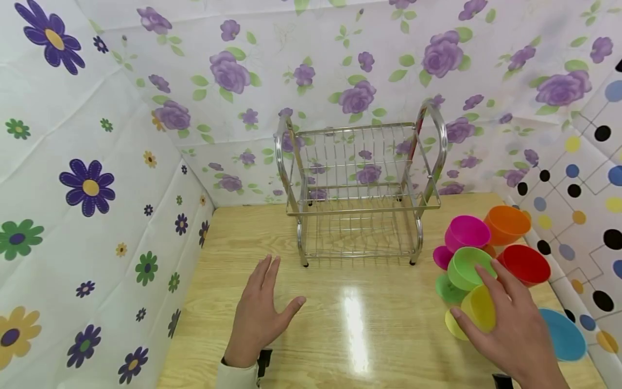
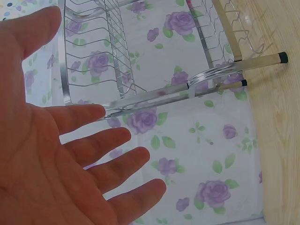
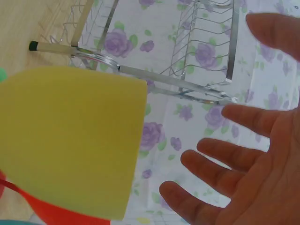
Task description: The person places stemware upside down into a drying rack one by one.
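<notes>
Your head view is bright; white glare streaks the near part of the flat, pale wood-grain tabletop (image 1: 398,324); your wrist views look softer.

A light wooden table (image 1: 233,237) stood hemmed in by creased, patterned white coverings. The back wall (image 1: 316,48) bore purple roses and green leaves; the left wall (image 1: 121,205) had purple, green and yellow flowers; the right wall (image 1: 563,200) showed coloured dots and thin black lines. A bright glare (image 1: 356,329) streaked the tabletop.
</notes>
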A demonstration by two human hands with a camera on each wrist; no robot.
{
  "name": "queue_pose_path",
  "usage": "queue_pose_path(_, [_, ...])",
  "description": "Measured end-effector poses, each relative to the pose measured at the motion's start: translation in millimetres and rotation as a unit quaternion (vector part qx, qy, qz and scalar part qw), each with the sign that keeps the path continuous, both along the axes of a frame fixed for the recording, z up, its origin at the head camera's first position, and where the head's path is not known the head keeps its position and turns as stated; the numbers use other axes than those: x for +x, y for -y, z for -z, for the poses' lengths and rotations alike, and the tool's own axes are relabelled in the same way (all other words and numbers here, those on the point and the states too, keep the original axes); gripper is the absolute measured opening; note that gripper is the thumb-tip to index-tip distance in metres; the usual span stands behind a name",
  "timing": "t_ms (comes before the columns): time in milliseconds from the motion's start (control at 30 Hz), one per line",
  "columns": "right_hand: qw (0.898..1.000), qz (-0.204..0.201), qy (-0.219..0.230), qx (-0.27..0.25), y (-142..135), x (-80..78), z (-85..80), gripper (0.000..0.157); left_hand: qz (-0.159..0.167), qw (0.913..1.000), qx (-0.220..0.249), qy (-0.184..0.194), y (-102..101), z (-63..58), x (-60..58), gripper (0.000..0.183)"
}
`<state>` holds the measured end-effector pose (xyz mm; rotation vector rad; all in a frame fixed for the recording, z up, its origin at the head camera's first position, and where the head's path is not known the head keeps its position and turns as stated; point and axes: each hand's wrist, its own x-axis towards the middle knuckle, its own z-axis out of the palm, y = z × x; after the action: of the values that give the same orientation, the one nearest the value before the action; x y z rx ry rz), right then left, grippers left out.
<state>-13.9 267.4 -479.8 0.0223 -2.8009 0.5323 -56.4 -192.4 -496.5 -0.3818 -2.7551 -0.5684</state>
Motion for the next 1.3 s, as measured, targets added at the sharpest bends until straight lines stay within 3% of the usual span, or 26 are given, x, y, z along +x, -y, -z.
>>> queue_pose_path(167, [0.998,0.055,0.030,-0.021,0.7,13.7,3.1,0.105,-0.001,0.9997,0.024,0.003,-1.6,0.9,0.3,0.095])
queue_pose_path(400, [0.985,0.150,0.052,-0.063,3.1,32.2,6.7,0.098,0.009,0.9929,0.104,0.057,-7.3,12.0,-1.1,0.088])
queue_pose_path(567, [0.976,0.198,-0.036,-0.089,11.1,45.1,12.2,0.091,0.013,0.9872,0.143,0.070,-8.6,21.2,-2.0,0.083])
queue_pose_path(700, [0.960,0.254,-0.086,-0.083,19.8,55.4,18.8,0.081,0.006,0.9837,0.166,0.068,-8.0,25.9,-1.1,0.079])
queue_pose_path(900, [0.931,0.345,0.040,-0.110,29.7,57.6,26.7,0.095,0.008,0.9790,0.191,0.071,-8.3,29.9,-0.3,0.074])
queue_pose_path(1067, [0.913,0.363,0.093,-0.158,32.3,53.7,38.5,0.100,0.015,0.9769,0.199,0.077,-10.0,33.4,-0.6,0.071])
queue_pose_path(1300, [0.908,0.366,0.025,-0.202,37.6,52.7,54.3,0.097,0.021,0.9744,0.209,0.079,-11.7,35.4,-1.0,0.070])
